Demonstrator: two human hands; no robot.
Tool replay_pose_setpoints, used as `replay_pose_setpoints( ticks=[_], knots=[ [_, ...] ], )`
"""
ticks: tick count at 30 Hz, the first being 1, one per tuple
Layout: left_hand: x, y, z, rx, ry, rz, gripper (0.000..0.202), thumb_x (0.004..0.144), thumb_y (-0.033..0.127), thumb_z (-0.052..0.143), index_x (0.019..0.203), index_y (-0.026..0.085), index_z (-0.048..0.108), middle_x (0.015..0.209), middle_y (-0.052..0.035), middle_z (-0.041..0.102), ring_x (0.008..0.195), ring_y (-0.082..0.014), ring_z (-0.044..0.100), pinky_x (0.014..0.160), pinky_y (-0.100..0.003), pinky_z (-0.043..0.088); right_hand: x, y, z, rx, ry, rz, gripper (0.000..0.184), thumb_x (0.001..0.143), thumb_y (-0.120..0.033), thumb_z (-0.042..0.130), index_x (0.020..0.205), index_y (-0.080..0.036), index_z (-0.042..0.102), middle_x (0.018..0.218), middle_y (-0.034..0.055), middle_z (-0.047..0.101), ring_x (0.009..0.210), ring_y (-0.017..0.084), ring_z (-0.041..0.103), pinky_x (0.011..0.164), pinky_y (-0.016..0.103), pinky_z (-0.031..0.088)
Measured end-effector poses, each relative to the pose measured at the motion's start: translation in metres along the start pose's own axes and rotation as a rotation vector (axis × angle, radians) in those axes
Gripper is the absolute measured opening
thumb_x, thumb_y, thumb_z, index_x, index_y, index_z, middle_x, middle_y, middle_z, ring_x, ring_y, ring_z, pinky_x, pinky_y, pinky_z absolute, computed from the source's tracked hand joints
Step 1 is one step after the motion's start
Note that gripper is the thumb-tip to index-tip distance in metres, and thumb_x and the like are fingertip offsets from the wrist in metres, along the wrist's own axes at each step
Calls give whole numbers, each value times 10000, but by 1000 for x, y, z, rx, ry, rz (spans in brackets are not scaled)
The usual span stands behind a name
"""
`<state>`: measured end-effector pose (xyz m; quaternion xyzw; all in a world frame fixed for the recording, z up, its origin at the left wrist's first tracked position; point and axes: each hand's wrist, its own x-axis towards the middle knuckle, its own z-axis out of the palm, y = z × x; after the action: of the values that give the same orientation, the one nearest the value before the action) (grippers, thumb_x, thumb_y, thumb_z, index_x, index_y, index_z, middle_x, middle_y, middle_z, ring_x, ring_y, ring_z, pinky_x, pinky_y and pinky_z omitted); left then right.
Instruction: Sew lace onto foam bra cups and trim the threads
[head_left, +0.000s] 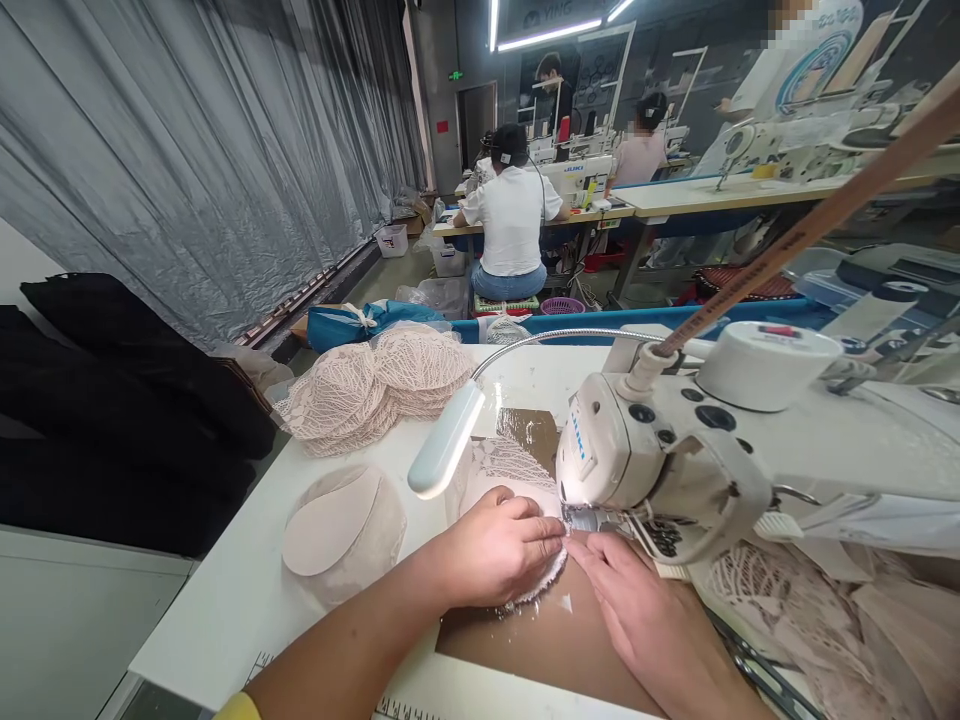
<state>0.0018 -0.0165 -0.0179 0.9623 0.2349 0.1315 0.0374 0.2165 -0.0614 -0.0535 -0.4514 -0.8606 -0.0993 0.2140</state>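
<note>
My left hand [499, 548] lies with fingers curled and pressed down on a white lace piece [510, 470] under the head of a white sewing machine [675, 450]. My right hand [637, 600] rests flat beside it, fingertips on the same lace close to the needle area [581, 518]. The fabric lies on a brown plate [555, 640] set in the white table [225, 610]. The needle itself is hidden by the machine head and my fingers.
A stack of beige foam cups [341, 530] sits left of my hands, and a pile of lace cups [375, 385] lies farther back. A gooseneck lamp [446, 440] hangs over the work. More lace [810, 620] lies at right. Other people sit at machines beyond [514, 225].
</note>
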Motion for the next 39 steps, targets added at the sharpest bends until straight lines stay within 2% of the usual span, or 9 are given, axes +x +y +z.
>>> replay_pose_setpoints(
  ticks=[4,14,20,25,29,34,39],
  knots=[
    [2,4,2,-7,7,-58,305,958,256,415,1216,152,541,1236,-62,614,1068,-206,517,889,-354,373,4,-2,0,-27,35,29,431,837,-46,347,1072,-151,692,936,60,729,540,107,616,389,217,382],
    [7,11,0,8,0,-124,272,940,280,427,1124,153,581,1161,-86,627,1051,-215,525,861,-356,391,8,-5,-2,-83,64,49,425,842,-55,354,1039,-152,719,927,66,744,557,118,633,399,222,389],
    [7,10,2,-28,7,-149,323,919,327,461,1161,145,573,1190,-83,616,1080,-232,508,887,-370,386,6,-4,-1,-74,82,65,424,854,-81,348,1020,-162,729,895,53,746,463,108,590,364,227,377],
    [7,9,0,-48,9,-177,319,911,318,468,1152,142,582,1191,-84,619,1074,-243,513,876,-376,397,5,-3,-1,-42,68,76,422,858,-84,346,1024,-161,726,860,58,739,506,125,629,384,227,413],
    [6,7,-1,-72,41,-182,243,898,279,490,1061,152,618,1187,-76,626,1071,-237,526,886,-370,411,2,0,1,-33,67,90,432,879,-112,327,1055,-179,715,890,79,735,557,148,659,435,237,465],
    [6,5,0,-97,109,-161,153,882,237,520,927,156,641,1118,-81,657,1039,-224,556,881,-358,433,-5,3,5,-58,48,126,435,913,-172,297,1086,-179,696,771,95,725,554,177,664,428,252,475],
    [6,8,2,-78,136,-119,155,916,231,508,931,163,646,1063,-72,674,1036,-193,568,880,-336,436,-1,0,0,44,58,46,389,887,-117,346,1092,-168,672,997,80,726,716,158,688,543,232,512]
  ],
)
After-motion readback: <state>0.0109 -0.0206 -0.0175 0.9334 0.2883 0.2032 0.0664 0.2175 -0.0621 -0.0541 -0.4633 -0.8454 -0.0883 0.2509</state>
